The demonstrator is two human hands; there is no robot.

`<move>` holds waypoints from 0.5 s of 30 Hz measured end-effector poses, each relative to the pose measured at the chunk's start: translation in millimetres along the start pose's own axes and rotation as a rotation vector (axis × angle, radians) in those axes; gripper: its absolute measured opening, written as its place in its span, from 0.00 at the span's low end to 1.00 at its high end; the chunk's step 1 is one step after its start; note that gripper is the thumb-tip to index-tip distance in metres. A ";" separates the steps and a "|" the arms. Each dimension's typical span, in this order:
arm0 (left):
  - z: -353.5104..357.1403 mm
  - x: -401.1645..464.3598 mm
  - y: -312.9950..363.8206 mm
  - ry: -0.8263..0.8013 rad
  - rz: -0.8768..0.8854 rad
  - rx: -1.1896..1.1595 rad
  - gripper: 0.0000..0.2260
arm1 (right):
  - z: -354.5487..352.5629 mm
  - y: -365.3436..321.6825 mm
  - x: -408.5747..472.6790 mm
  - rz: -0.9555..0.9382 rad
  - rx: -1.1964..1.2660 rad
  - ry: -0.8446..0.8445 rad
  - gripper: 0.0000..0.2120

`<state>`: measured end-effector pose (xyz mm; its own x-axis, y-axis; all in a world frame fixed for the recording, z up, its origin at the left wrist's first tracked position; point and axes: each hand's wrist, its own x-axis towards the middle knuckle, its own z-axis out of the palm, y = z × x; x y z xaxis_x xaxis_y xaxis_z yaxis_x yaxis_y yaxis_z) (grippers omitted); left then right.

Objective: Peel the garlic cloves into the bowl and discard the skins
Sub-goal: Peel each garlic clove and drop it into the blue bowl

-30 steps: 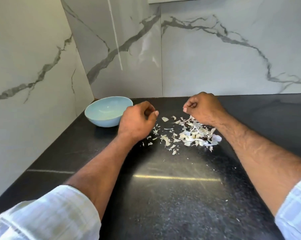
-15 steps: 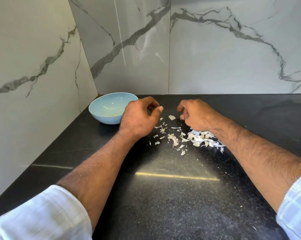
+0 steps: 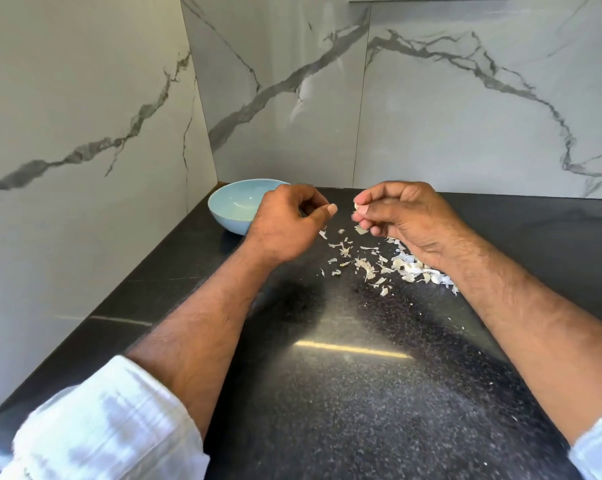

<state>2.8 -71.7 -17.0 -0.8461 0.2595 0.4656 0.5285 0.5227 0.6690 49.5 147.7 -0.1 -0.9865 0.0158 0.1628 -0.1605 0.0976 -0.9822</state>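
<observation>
Garlic (image 3: 356, 206) is pinched between the thumb and fingertips of the right hand (image 3: 401, 220), which is held raised above the counter (image 3: 344, 393); only a small pale piece of it shows past the fingers, and whether skin remains on it cannot be told. The left hand (image 3: 285, 223) is raised at the same height, just beside the right, with a narrow gap between the two. Its fingers are curled and its thumb is stretched toward the right hand; whether anything is held in it cannot be told.

Skins (image 3: 372, 268) are scattered on the counter below and between the hands, toward the back edge. A thicker heap of them lies under the right wrist, and thinner flakes are spread from it toward the left hand. A few tiny specks are seen farther toward the near edge.

The bowl (image 3: 237, 206), pale blue, is set in the back left corner of the counter, near both walls (image 3: 465, 116). Its right rim is partly hidden by the left hand. What can be seen of its inside looks bare, though the hidden part cannot be judged.

The counter is dark and speckled, with a bright streak of light reflected near its middle. White marble with grey veins covers the walls behind and to the left. Pale rolled sleeves (image 3: 102, 420) are seen at both forearms.
</observation>
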 end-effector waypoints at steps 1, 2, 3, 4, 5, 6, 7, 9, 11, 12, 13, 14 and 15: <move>-1.6 -3.2 -0.3 -0.011 -0.014 -0.020 0.08 | 0.2 0.9 -1.3 -0.005 0.006 -0.011 0.09; -1.4 -6.1 -1.0 -0.025 -0.036 -0.043 0.08 | -0.1 2.3 -2.6 -0.004 0.014 -0.018 0.10; -0.3 -8.3 -2.0 -0.037 -0.058 -0.062 0.08 | -0.8 3.8 -3.8 0.004 0.024 -0.027 0.10; 1.1 -10.0 -3.3 -0.049 -0.075 -0.072 0.08 | -1.2 5.2 -5.3 0.014 0.027 -0.039 0.10; 3.4 -10.5 -4.2 -0.061 -0.088 -0.075 0.08 | -2.4 6.5 -6.5 0.022 0.023 -0.051 0.11; 5.6 -10.5 -4.4 -0.072 -0.097 -0.071 0.08 | -3.6 7.6 -7.2 0.024 0.016 -0.062 0.12; 7.9 -10.4 -4.2 -0.083 -0.102 -0.066 0.07 | -4.8 9.5 -7.7 0.024 0.009 -0.070 0.13; 10.1 -9.2 -3.2 -0.096 -0.103 -0.053 0.07 | -6.2 11.4 -7.8 0.007 -0.021 -0.081 0.15; 10.2 -7.9 -4.3 -0.094 -0.101 -0.036 0.07 | -5.3 12.8 -7.7 -0.020 -0.091 -0.094 0.13; 9.1 -7.2 -5.9 -0.086 -0.098 -0.026 0.08 | -3.9 13.4 -7.8 -0.026 -0.150 -0.107 0.12; 7.8 -6.0 -7.7 -0.075 -0.096 -0.018 0.08 | -2.2 14.2 -8.2 -0.020 -0.216 -0.118 0.10; 6.4 -4.8 -8.8 -0.064 -0.097 -0.014 0.09 | -0.7 15.1 -8.6 -0.008 -0.275 -0.123 0.10; 5.4 -3.9 -10.1 -0.057 -0.100 -0.012 0.09 | 1.5 16.2 -8.9 0.006 -0.321 -0.120 0.10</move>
<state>0.4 -73.6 -28.8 -0.8968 0.2524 0.3633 0.4421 0.5382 0.7176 55.7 147.6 -17.6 -0.9872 -0.0980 0.1259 -0.1552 0.4068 -0.9002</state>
